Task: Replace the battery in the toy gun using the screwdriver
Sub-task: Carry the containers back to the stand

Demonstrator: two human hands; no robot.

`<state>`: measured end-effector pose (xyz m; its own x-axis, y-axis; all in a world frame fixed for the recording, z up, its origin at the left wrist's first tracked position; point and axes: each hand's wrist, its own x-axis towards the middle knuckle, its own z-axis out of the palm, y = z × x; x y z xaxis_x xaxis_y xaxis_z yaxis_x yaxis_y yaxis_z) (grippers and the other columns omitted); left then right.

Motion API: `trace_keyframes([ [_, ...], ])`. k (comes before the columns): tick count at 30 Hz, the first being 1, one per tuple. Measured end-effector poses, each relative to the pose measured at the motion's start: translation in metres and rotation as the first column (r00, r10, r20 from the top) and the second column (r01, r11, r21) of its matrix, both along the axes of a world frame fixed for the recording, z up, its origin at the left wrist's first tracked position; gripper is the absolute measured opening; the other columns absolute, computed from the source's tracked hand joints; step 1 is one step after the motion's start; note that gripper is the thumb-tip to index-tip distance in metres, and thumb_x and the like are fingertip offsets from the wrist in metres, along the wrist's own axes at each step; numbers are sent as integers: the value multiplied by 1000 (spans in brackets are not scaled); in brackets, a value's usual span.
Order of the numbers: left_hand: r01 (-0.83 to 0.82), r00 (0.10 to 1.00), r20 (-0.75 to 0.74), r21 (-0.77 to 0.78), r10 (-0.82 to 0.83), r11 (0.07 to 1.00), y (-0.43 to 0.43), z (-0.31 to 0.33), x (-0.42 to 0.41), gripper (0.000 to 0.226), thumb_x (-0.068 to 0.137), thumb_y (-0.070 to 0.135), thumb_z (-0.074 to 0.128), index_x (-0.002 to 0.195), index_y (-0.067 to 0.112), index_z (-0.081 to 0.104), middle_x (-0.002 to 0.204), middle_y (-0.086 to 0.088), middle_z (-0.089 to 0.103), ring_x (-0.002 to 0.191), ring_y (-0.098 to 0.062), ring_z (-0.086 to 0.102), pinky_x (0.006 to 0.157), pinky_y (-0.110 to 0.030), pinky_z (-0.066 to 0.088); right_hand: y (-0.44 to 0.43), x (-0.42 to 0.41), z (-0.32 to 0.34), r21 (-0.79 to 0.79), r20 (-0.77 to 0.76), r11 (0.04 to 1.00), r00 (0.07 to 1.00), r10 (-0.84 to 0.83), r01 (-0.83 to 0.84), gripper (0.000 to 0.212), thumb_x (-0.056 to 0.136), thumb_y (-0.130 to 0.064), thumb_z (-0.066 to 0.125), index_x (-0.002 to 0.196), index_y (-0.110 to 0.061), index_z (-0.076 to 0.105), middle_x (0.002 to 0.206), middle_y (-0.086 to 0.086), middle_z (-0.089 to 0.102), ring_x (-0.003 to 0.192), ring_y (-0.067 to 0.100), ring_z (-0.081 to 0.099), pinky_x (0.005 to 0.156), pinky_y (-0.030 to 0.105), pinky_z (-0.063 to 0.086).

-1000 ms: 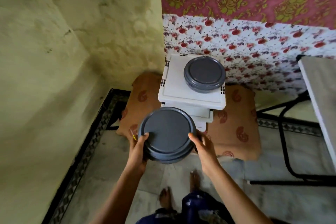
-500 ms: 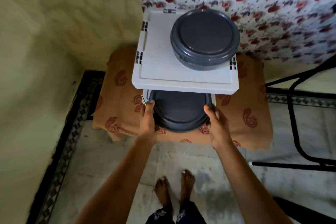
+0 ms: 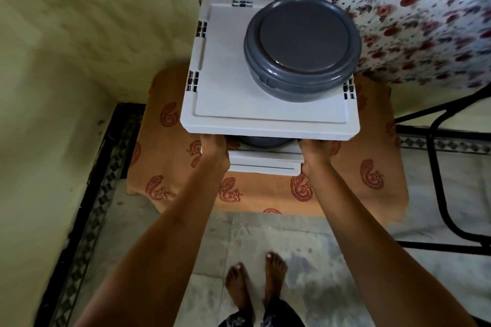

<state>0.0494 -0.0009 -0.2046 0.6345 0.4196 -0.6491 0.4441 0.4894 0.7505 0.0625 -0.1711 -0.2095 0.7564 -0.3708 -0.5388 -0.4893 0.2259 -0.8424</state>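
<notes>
Here I cannot tell the grip: left hand point(image 3: 212, 148) and right hand point(image 3: 314, 152) go under the shelf top point(image 3: 233, 79). A jolt may slide its tub point(image 3: 303, 42) off.

Dim, soft light — blurred, warped edges

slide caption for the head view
Left hand and right hand reach under the white rack top, flanking a grey container; a second container sits above.

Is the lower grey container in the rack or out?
In: the lower grey container shows only its front rim under the top of the white rack, between left hand and right hand.
</notes>
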Motion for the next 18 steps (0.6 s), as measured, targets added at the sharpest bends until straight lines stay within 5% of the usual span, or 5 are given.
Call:
trace_keyframes([
  [3,-4,1000,16,-1,4,1000,3,-1,-17,23,97,13,46,119,10,53,97,-13,60,77,-23,58,66,-30,50,-3,-17,2,-7,34,999,999,38,-38,18,80,-16,64,96,-12,56,84,-3,57,77,10,51,78,29,44],
  [6,72,997,21,6,-72,997,-1,16,-57,34,98,8,46,130,19,49,100,-10,65,82,-19,63,70,-31,53,-3,-50,13,-19,-36,999,999,35,-36,21,88,-10,60,100,8,59,79,0,55,88,15,54,93,33,42],
  [10,86,996,-13,16,-86,996,-3,44,-113,36,95,-3,46,123,17,56,70,-4,52,59,-17,51,63,-35,55,10,-98,50,-80,-28,984,987,157,-158,32,87,-7,61,118,2,59,112,6,62,103,15,56,91,27,43],
  [14,118,993,-37,285,-112,951,14,89,-152,21,87,5,64,108,5,65,64,-2,64,55,-15,58,58,-31,52,18,-123,104,-231,119,922,932,342,-309,25,87,-4,59,111,-1,63,105,6,66,100,14,61,86,15,47],
  [18,158,971,63,552,-230,819,23,144,-142,8,82,12,71,90,12,71,60,1,64,49,-1,55,52,-14,45,19,-106,153,-497,309,817,820,481,-293,22,85,-11,58,105,-7,67,102,1,70,99,14,65,91,27,50],
])
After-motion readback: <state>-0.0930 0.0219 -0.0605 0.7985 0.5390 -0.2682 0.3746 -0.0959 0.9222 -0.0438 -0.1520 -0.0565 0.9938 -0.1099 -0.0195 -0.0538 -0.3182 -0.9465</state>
